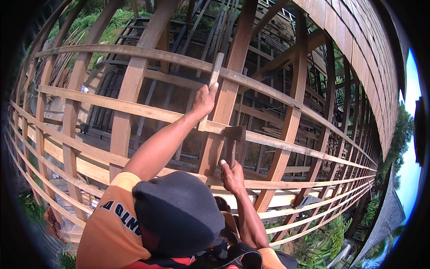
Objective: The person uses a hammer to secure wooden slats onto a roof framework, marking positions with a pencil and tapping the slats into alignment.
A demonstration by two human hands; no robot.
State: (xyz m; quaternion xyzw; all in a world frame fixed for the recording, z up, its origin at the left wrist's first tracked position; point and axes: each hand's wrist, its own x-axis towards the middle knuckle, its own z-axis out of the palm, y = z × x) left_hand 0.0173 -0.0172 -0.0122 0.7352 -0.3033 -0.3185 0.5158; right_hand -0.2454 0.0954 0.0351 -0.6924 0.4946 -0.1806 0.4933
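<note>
My left hand [204, 99] is closed round a short pale wooden stick [218, 65], which lies across two horizontal battens [272, 142]. My right hand [230, 177] grips the brown handle of a hatchet-like tool [235, 133], below and to the right of my left hand. The tool's dark metal head is over the middle batten, just right of the stick's lower end; I cannot tell whether it touches. Behind the stick runs a thicker reddish rafter [226, 105].
More rafters [77, 112] and long battens form an open grid, with framing and stacked timber beneath. Wooden shingles [354, 58] cover the upper right. A grey roof [380, 215] and greenery [331, 235] lie beyond the right side. A dark cap [177, 210] and orange sleeves fill the lower middle.
</note>
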